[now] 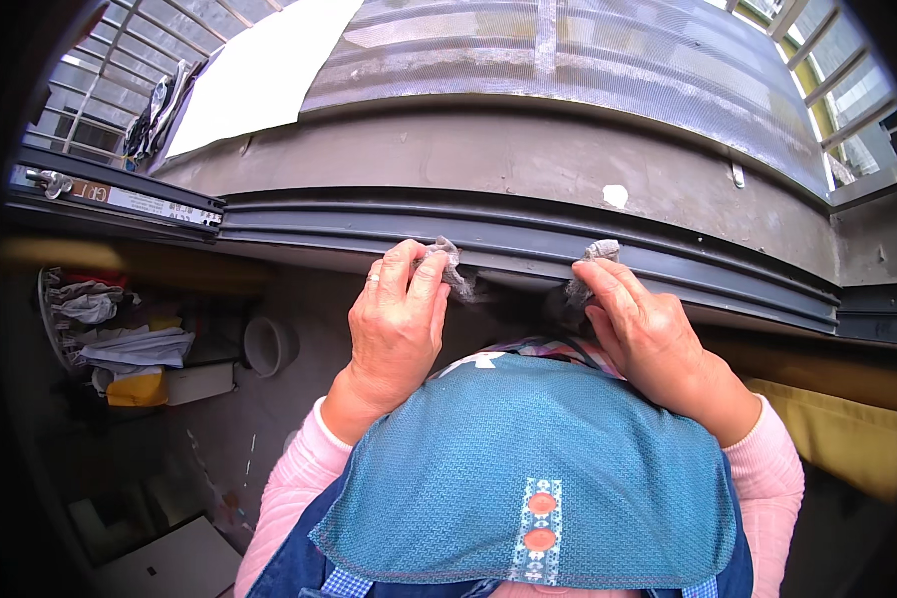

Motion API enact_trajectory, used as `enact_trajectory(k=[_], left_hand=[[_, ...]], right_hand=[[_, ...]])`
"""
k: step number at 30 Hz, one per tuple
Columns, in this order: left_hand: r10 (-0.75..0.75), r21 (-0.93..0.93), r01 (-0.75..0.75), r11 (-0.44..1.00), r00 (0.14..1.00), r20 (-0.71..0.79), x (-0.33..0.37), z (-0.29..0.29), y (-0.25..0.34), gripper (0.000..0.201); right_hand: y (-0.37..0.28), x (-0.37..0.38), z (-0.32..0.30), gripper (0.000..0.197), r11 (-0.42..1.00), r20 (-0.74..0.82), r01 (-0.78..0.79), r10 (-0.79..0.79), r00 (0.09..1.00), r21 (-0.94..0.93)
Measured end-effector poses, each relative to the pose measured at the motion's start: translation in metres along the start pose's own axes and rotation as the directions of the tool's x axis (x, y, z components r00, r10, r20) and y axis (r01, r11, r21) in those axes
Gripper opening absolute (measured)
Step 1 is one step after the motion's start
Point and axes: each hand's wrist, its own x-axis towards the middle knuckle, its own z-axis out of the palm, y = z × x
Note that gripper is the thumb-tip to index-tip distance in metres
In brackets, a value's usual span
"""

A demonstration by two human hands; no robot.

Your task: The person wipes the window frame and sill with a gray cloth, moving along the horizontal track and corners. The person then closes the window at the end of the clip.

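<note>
There is one left hand and one right hand, two in all, with one ring, two pink sleeves and two grey cloth ends, though whether these belong to one cloth or two cannot be told. The clothing also shows one teal bib, two orange buttons and two checked straps. Elsewhere there are one white sheet, one pale tub and one dark window track.

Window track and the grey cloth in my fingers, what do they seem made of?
Window track: probably coated metal, perhaps aluminium, with a smooth satin finish, judging by its long ridges and soft sheen.
Grey cloth: soft, matt fabric, judging by its crumpled folds; I can't tell the fibre.
</note>
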Motion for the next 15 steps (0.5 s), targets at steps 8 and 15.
enact_trajectory(k=[8, 15], left_hand=[[0.042, 0.041, -0.043, 0.998, 0.999, 0.015, 0.005, -0.001, -0.005, 0.035], [0.007, -0.109, 0.000, 0.994, 0.998, 0.064, 0.014, -0.004, -0.008, 0.027]], right_hand=[[-0.017, 0.034, 0.016, 0.048, 0.985, 0.134, -0.010, -0.013, 0.991, 0.172], [-0.025, 0.043, 0.022, 0.048, 0.971, 0.147, -0.024, -0.012, 0.989, 0.238]])
